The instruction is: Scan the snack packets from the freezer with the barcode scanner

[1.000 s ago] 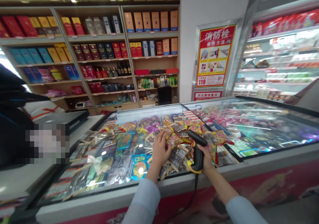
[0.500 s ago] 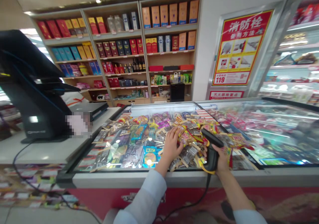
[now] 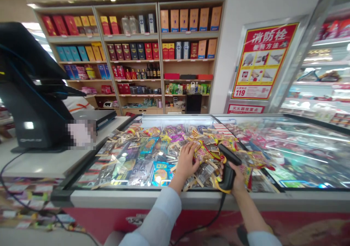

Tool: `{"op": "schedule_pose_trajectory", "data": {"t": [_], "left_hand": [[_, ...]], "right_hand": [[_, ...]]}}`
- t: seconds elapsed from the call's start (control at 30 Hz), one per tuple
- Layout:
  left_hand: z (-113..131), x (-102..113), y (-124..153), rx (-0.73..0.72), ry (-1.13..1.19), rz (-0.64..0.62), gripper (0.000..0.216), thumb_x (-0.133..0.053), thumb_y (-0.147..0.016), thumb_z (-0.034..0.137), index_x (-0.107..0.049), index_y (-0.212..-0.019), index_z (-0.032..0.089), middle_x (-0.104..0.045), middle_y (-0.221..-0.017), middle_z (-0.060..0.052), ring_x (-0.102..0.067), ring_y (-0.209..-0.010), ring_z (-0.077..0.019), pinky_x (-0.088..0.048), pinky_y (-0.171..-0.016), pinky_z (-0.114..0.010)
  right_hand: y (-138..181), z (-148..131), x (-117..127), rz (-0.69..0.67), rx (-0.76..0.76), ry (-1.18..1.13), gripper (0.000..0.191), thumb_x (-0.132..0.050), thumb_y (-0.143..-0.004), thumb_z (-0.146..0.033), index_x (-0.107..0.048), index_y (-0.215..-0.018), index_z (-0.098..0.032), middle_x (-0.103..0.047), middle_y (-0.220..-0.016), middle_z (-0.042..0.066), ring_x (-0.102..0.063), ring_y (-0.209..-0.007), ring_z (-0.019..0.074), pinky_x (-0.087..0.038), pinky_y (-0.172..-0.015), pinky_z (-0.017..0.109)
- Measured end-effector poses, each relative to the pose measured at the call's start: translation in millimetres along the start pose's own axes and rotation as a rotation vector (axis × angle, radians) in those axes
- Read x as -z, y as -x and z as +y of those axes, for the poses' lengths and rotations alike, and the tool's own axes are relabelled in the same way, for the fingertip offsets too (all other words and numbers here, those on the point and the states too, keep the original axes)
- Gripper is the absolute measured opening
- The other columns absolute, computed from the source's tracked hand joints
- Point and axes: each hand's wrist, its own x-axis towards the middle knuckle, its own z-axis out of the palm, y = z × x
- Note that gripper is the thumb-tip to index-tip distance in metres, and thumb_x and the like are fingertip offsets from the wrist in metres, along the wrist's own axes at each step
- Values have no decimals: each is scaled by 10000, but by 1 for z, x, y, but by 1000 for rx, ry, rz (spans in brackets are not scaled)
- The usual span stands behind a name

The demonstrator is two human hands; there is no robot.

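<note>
We see the left hand, fingers loosely spread, touching a yellow packet on the freezer. The packet lies rightward, between this hand and the scanner; the right hand wraps its handle, the head's long axis slanting away leftward.

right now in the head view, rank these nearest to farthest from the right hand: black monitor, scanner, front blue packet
1. Scanner: held in the right hand.
2. Front blue packet: off to the left, past the left hand.
3. Black monitor: far left, standing on the counter.
</note>
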Motion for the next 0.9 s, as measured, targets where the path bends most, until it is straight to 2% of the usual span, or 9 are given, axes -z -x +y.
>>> {"op": "schedule_pose_trajectory", "data": {"t": [0.33, 0.43, 0.57, 0.7, 0.9], "left_hand": [[6, 3, -1, 93, -37, -75, 659, -530, -887, 314, -352, -1517, 243, -383, -1587, -113, -287, -1499, -290, -179, -1230, -589], [3, 22, -2, 89, -43, -28, 649, -513, -909, 316, -326, -1525, 236, -377, -1590, -119, -288, -1503, -265, -156, -1243, -567], [-24, 72, 13, 102, -61, 73, 564, -485, -925, 286, -391, -1477, 223, -439, -1548, -126, -348, -1474, -240, -191, -1242, -522], [-66, 126, 48, 249, -112, 220, 516, -496, -903, 240, -459, -1415, 200, -498, -1488, -150, -414, -1427, -266, -264, -1206, -532], [-116, 186, 111, 409, -227, 373, 508, -488, -874, 199, -474, -1381, 168, -506, -1462, -170, -453, -1389, -272, -365, -1156, -480]], "right_hand": [[6, -8, -4, -67, -13, 69, 362, -757, -673, -476, -631, -893, -217, -653, -705, 57, -637, -561, 231, -505, -430, 322], [6, -9, -2, -81, -29, 99, 378, -778, -647, -487, -642, -881, -224, -667, -726, 76, -653, -597, 260, -517, -443, 346], [11, -9, -7, -81, -54, 99, 356, -792, -626, -473, -647, -851, -237, -677, -756, 90, -665, -615, 277, -538, -464, 373], [25, 2, -47, -103, -27, 64, 320, -780, -640, -453, -661, -831, -226, -615, -651, 39, -628, -544, 225, -529, -444, 337], [43, 50, -144, -229, -86, 49, 330, -776, -655, -460, -667, -830, -202, -614, -614, 9, -563, -450, 153, -459, -362, 252]]}}
